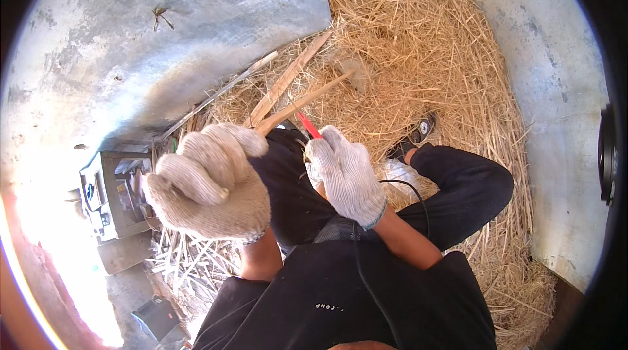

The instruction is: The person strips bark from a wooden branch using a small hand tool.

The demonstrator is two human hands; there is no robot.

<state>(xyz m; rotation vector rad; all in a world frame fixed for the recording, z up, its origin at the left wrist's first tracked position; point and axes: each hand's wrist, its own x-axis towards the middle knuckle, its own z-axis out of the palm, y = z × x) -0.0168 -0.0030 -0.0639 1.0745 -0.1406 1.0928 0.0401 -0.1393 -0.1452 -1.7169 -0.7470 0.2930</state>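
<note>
Both my hands wear off-white knitted gloves. My left hand (208,180) is raised at left, its fingers curled closed; whatever lies inside them is hidden. Behind its fingertips, two flat wooden strips (291,78) run out over the straw; I cannot tell whether the hand grips either one. My right hand (343,173), in front of my lap, closes around a slim red pointed thing (309,125) whose tip points up and left. The rest of that thing is hidden by the glove. A bit of pale wood (320,190) shows beside the right glove.
Loose straw (425,36) covers the ground ahead and to the right. Worn grey walls (163,29) stand on both sides. At left are a wooden box-like stand (118,199) holding small items and a dark object (157,317). A black cable (425,209) crosses my lap.
</note>
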